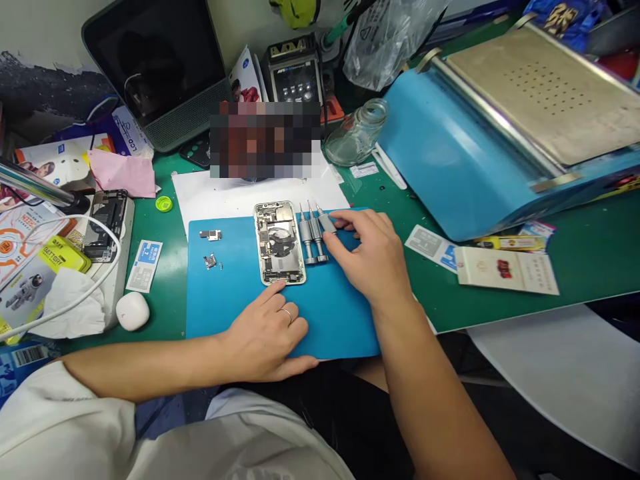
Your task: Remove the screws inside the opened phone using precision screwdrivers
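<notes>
An opened smartphone [280,243], its inner parts bare, lies on a blue mat [215,313]. My left hand [270,327] rests at the mat's front with the index finger stretched to the phone's lower edge. The thumb is apart, the other fingers are bent, and nothing is held. Right of the phone are two grey screwdrivers [306,233], side by side with tips pointing away from me. My right hand [367,250] has thumb and fingers closed on a third screwdriver [326,221] beside them. Small circuit boards [211,261] lie on the mat's left.
Behind the mat are white paper [200,193] and a glass jar [355,137]. A blue machine [440,153] with a perforated metal plate stands at right, near a cigarette box [507,270]. A white earbud case [133,311] and cable [107,267] sit at left.
</notes>
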The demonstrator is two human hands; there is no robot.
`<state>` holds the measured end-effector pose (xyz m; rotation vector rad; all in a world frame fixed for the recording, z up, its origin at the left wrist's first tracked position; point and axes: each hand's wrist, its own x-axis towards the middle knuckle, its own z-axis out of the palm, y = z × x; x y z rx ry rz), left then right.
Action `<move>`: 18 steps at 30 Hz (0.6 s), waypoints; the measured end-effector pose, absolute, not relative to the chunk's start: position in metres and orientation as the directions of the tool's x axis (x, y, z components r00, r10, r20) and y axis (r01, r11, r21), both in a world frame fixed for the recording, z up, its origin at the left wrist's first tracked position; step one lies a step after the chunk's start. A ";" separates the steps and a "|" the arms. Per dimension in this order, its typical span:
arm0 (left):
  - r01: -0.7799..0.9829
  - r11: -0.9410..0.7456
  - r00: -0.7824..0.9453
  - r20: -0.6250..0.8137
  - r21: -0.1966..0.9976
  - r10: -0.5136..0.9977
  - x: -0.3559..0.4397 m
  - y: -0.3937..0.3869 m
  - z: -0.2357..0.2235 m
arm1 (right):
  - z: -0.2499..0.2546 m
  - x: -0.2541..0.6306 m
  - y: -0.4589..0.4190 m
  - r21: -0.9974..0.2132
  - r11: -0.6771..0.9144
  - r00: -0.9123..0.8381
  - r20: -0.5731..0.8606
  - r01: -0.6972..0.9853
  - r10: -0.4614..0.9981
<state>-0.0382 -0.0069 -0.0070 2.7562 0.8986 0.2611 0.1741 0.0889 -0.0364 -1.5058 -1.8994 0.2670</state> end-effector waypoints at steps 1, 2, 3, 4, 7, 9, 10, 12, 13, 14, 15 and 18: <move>0.557 -0.785 0.794 0.102 0.270 0.599 -0.038 -0.007 -0.007 | -0.037 0.174 0.089 -0.544 0.308 -0.090 0.389 0.781 0.917; 0.558 -0.785 0.792 0.110 0.268 0.600 -0.038 -0.007 -0.007 | -0.037 0.174 0.089 -0.541 0.308 -0.088 0.394 0.783 0.915; 0.558 -0.786 0.790 0.120 0.266 0.601 -0.038 -0.007 -0.007 | -0.037 0.173 0.090 -0.540 0.308 -0.084 0.399 0.783 0.913; 0.558 -0.787 0.788 0.129 0.265 0.602 -0.038 -0.007 -0.006 | -0.037 0.173 0.090 -0.541 0.306 -0.077 0.404 0.784 0.912; 0.555 -0.789 0.788 0.138 0.261 0.600 -0.038 -0.007 -0.006 | -0.037 0.174 0.091 -0.545 0.300 -0.062 0.411 0.783 0.909; 0.554 -0.792 0.793 0.125 0.256 0.596 -0.038 -0.006 -0.006 | -0.037 0.175 0.091 -0.544 0.302 -0.062 0.415 0.783 0.908; 0.554 -0.793 0.796 0.117 0.252 0.593 -0.038 -0.006 -0.006 | -0.038 0.175 0.091 -0.544 0.303 -0.063 0.416 0.783 0.907; 0.551 -0.797 0.802 0.105 0.246 0.587 -0.037 -0.006 -0.006 | -0.038 0.176 0.090 -0.544 0.302 -0.062 0.414 0.783 0.908; 0.551 -0.798 0.804 0.100 0.245 0.586 -0.037 -0.006 -0.006 | -0.038 0.176 0.090 -0.546 0.298 -0.060 0.410 0.783 0.910; 0.550 -0.799 0.806 0.094 0.244 0.584 -0.037 -0.006 -0.006 | -0.038 0.177 0.090 -0.547 0.294 -0.059 0.405 0.784 0.912; 0.550 -0.799 0.807 0.091 0.244 0.583 -0.037 -0.006 -0.007 | -0.038 0.177 0.089 -0.550 0.290 -0.057 0.401 0.784 0.915; 0.547 -0.801 0.807 0.101 0.241 0.582 -0.037 -0.007 -0.007 | -0.037 0.177 0.087 -0.562 0.281 -0.047 0.394 0.778 0.918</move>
